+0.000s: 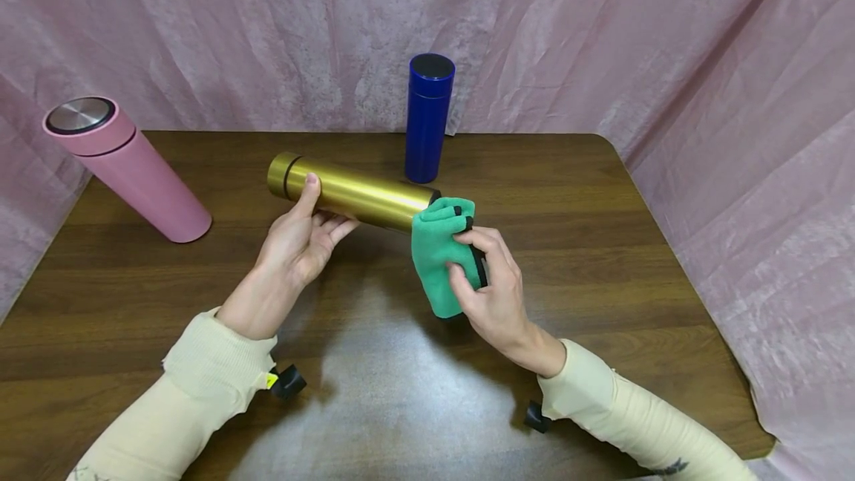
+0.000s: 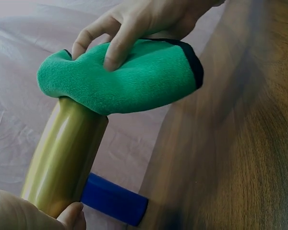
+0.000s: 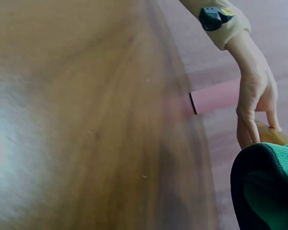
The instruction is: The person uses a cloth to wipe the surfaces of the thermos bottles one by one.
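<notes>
A gold thermos bottle (image 1: 364, 193) lies nearly level above the table, its capped end to the left. My left hand (image 1: 297, 240) grips it near the cap, thumb on the near top side and fingers beneath. In my right hand (image 1: 494, 295) is a green cloth (image 1: 437, 266) with black edging, pinched between thumb and fingers. The cloth (image 2: 120, 81) is pressed over the bottle's base end in the left wrist view, hiding most of that end. In the right wrist view, the folded cloth (image 3: 283, 167) covers much of the bottle.
A blue thermos bottle (image 1: 427, 121) stands upright behind the gold one, near the table's back edge. At the left stands a pink thermos bottle (image 1: 143, 180) with a steel-topped lid. Pink curtains (image 1: 300, 36) hang behind and beside the brown wooden table (image 1: 601, 258).
</notes>
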`<move>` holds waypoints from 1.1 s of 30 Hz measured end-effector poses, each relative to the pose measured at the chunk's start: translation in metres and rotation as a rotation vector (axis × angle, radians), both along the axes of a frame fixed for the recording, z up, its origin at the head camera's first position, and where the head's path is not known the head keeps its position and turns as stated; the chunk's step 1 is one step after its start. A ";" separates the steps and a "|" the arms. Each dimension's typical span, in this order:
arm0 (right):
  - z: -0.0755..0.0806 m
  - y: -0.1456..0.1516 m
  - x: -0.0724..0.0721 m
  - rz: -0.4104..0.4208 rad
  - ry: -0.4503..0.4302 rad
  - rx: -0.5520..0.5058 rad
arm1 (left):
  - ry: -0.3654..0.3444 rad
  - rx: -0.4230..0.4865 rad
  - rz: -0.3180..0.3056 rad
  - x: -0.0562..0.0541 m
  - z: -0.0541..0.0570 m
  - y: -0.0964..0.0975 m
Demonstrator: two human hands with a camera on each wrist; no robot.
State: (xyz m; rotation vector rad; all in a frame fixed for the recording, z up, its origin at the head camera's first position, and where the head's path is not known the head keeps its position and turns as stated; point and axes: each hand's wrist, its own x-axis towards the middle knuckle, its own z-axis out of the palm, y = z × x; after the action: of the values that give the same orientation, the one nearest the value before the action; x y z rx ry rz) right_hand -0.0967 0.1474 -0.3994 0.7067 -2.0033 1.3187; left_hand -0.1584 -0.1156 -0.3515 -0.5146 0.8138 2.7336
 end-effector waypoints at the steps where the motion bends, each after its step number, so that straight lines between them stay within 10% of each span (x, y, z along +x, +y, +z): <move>1: 0.001 0.001 -0.001 -0.003 0.004 0.003 | -0.002 -0.002 0.000 0.000 0.000 0.000; 15: 0.020 0.010 -0.020 -0.074 -0.022 0.005 | 0.041 -0.095 -0.041 0.004 -0.001 0.000; 33: 0.017 0.020 -0.031 -0.080 -0.265 0.034 | 0.084 -0.151 -0.052 0.008 0.000 0.001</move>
State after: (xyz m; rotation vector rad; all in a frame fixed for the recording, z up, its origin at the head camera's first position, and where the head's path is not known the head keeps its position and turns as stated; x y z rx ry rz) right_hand -0.1275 0.1670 -0.3819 0.4815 -2.2427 1.3930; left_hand -0.1502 -0.1148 -0.3518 -0.4041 1.0452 2.6758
